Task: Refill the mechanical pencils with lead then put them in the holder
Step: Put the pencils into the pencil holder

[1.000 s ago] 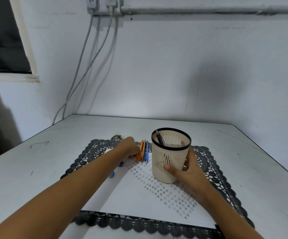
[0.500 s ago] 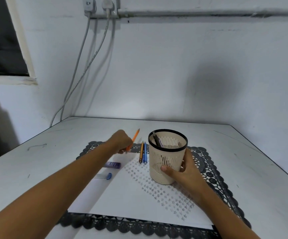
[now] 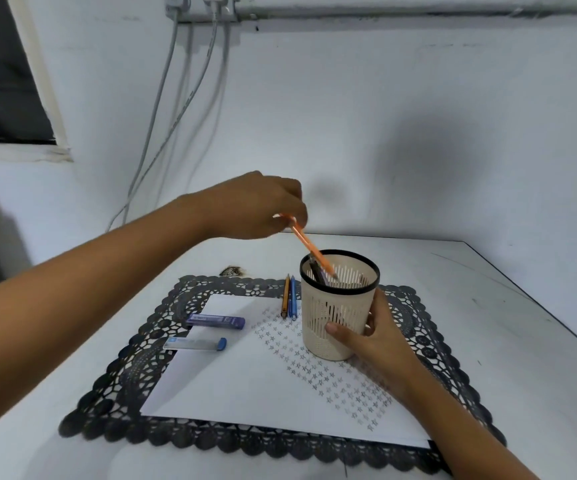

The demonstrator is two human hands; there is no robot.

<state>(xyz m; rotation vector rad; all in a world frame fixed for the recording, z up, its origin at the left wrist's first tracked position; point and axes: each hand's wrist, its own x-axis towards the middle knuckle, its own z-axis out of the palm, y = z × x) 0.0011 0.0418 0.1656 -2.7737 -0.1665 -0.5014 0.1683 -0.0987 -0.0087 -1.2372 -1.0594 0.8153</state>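
The orange pencil [image 3: 309,249] is tilted, with its tip just inside the mouth of the holder [image 3: 335,317] at the left rim and its upper end pinched between the closed fingers of the left hand [image 3: 259,206], which is raised above and left of the holder. A dark pencil [image 3: 317,273] already leans against that same left side. The right hand [image 3: 380,341] grips the holder's lower wall from the near right, thumb in front and fingers curled behind. Risk one: released at this slant, the orange pencil could strike the dark pencil or the rim and tip out to the left. Risk two: the wall is slotted, so a fine tip may catch in a slot or snap its lead if it drops hard. Risk three: the holder looks light and stands on loose paper [image 3: 245,375], so a sideways push could slide it if the grip loosens. Two pencils [image 3: 285,296] lie just left of the holder, and the lead cases [image 3: 216,321] lie farther left on the paper. Whether the orange pencil has been refilled cannot be told. The paper sits on a lace mat [image 3: 134,358].
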